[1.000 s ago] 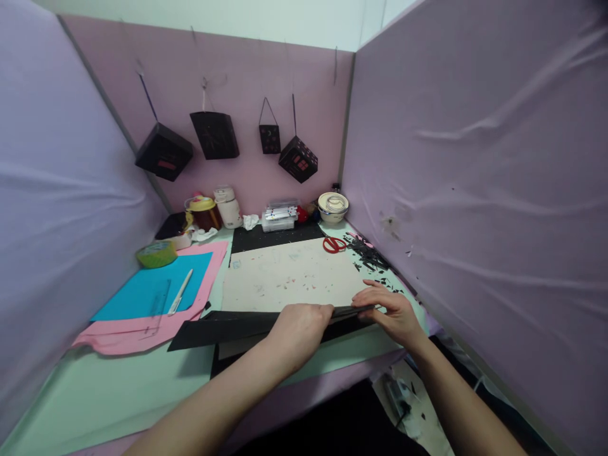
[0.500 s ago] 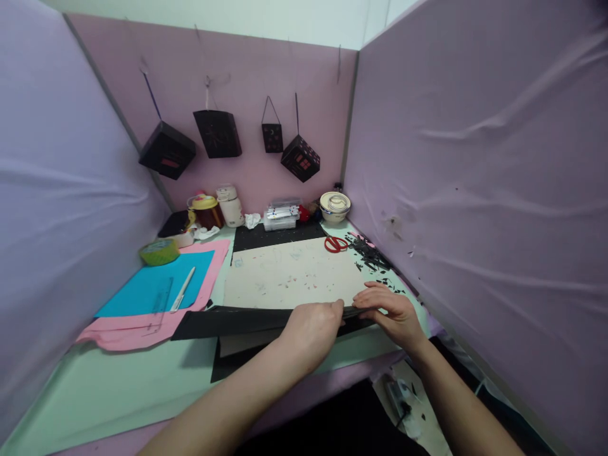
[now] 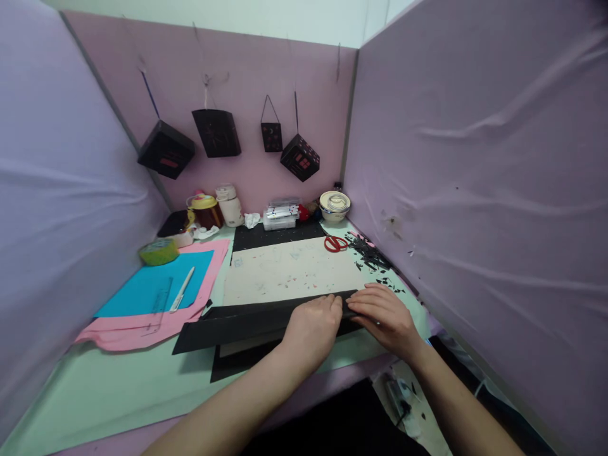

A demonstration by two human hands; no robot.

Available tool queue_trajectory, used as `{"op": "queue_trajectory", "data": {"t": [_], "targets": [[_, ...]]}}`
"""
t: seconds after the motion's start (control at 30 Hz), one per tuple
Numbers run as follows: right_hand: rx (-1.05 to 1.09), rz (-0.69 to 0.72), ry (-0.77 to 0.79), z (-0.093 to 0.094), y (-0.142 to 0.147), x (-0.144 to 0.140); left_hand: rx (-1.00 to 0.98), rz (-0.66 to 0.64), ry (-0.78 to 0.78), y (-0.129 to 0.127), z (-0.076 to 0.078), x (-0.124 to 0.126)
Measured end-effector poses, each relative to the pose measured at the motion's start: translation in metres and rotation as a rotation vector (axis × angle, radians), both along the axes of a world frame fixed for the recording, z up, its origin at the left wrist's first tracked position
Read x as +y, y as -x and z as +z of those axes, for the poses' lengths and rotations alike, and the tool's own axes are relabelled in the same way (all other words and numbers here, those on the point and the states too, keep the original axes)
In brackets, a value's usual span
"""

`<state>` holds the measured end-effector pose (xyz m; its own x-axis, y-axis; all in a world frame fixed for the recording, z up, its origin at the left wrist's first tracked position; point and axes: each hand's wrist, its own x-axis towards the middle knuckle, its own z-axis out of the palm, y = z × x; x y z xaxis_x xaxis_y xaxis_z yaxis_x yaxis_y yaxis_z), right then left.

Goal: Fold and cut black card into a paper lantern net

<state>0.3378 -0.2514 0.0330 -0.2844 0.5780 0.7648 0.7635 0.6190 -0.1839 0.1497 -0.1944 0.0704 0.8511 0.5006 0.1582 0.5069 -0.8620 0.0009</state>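
Fingers of our left hand [image 3: 312, 326] are curled tight over the folded black card [image 3: 237, 327], grasping it along its length; those of our right hand [image 3: 387, 320] pinch its right end, laid over the fold with the thumb lower down. We hold the card across the near part of the cream board [image 3: 285, 266], its left end jutting past the board's left edge. To the board's left we have a blue sheet [image 3: 128, 297] on a pink sheet [image 3: 111, 337], with a white pen-like tool [image 3: 183, 289] and a clear ruler [image 3: 161, 304] on top. Red scissors [image 3: 335, 244] lie at the board's far right corner, and black paper scraps [image 3: 369, 255] scatter to its right. Beyond the board stand a clear box of markers [image 3: 280, 221] and a lidded bowl [image 3: 334, 208]; higher up behind it dangle four black hangings [image 3: 217, 134].
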Motion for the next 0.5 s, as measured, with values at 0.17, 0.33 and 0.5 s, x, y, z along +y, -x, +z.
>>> {"op": "queue_trajectory", "data": {"t": [0.17,0.33,0.5], "targets": [[-0.134,-0.093,-0.057,-0.001,0.007,0.000,-0.043,0.006,-0.067,-0.007,-0.014,0.001],[-0.139,-0.185,-0.086,-0.017,-0.001,0.009,-0.061,0.079,-0.104,-0.007,-0.025,0.009],[-0.099,-0.293,0.006,-0.043,-0.016,0.014,0.012,0.216,-0.103,0.011,-0.045,0.033]]}}
